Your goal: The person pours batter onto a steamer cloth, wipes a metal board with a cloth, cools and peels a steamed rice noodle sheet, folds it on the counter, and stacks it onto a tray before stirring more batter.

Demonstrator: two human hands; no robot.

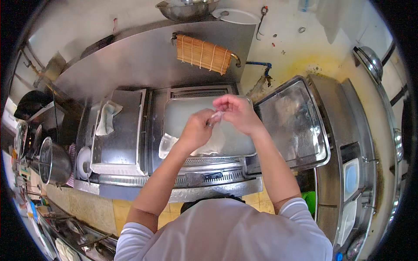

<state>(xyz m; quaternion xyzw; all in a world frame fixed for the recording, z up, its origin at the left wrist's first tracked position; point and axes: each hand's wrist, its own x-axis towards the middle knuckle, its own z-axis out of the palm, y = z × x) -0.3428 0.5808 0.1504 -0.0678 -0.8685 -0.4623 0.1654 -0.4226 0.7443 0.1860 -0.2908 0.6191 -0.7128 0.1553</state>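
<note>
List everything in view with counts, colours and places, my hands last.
Tray: one, greyish, below the hands
Cloth-like sheet: at least one, white, in the tray
Blurred item: one, whitish, between the hands
Large pan: one, silver, right of the tray
Crumpled cloth: one, white, on left metal cover
Bamboo mat: one, tan, at back
Bowl: one, silver, top centre
Oval plate: one, white, beside the bowl
Pot: one, silver, far left
Clutter: uncountable, mixed colours, lower left
Left hand, right hand: two, bare, over the tray

One head camera, wide and close, looking forward and steeply down: left hand and right hand around mid-frame, shirt bottom centre, wall up top!
</note>
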